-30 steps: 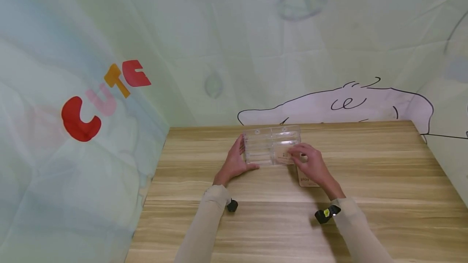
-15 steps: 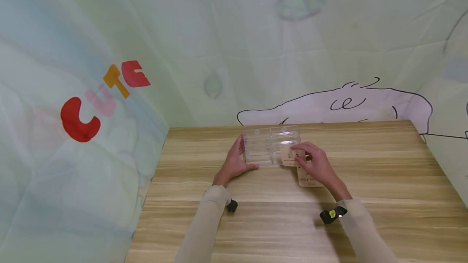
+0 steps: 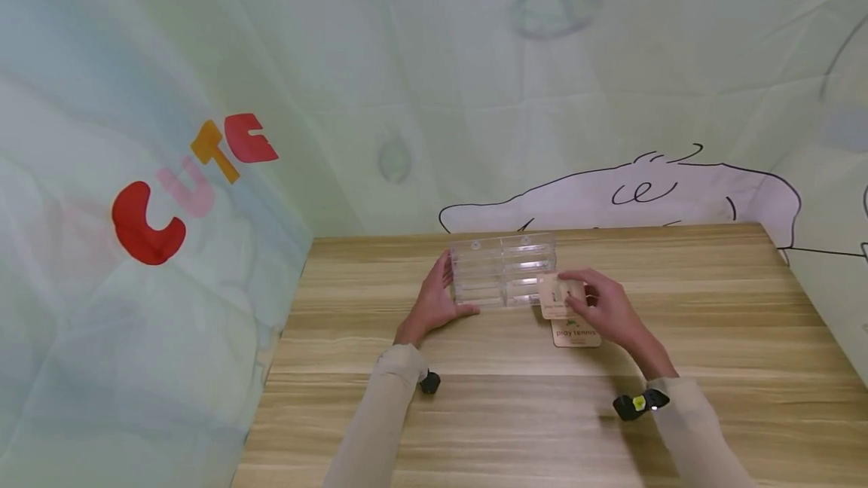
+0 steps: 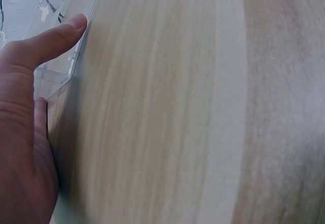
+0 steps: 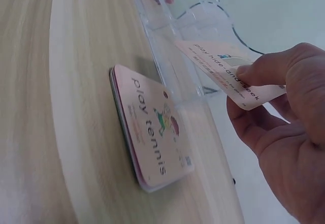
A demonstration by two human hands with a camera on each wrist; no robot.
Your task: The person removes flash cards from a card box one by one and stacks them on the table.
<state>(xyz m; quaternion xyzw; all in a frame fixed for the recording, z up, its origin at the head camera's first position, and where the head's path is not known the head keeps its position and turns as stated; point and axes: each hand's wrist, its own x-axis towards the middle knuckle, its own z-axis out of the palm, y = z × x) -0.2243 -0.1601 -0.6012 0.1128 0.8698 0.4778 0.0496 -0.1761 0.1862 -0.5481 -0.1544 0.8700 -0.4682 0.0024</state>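
In the head view my left hand (image 3: 437,301) grips the left side of a clear plastic card rack (image 3: 478,269), thumb along its front edge and fingers behind. The rack has tiered slots in two columns. My right hand (image 3: 610,309) pinches a pale pink card (image 5: 223,74) between thumb and fingers. That card reads "play hide-and-seek" in the right wrist view and is tilted, held up near the rack's right end. Below it on the table lies a stack of cards (image 5: 152,127), the top one reading "play tennis". In the left wrist view my thumb (image 4: 61,38) overlaps the rack's edge.
The wooden table (image 3: 502,413) ends at a back edge just behind the rack. A printed curtain (image 3: 407,81) with coloured letters and a line drawing hangs behind and to the left. A black wrist camera (image 3: 640,403) sits on my right wrist.
My right hand has moved right and toward me, drawing the pinched card from the front of the rack's right column to over the stack's back edge. The left hand and rack stay put.
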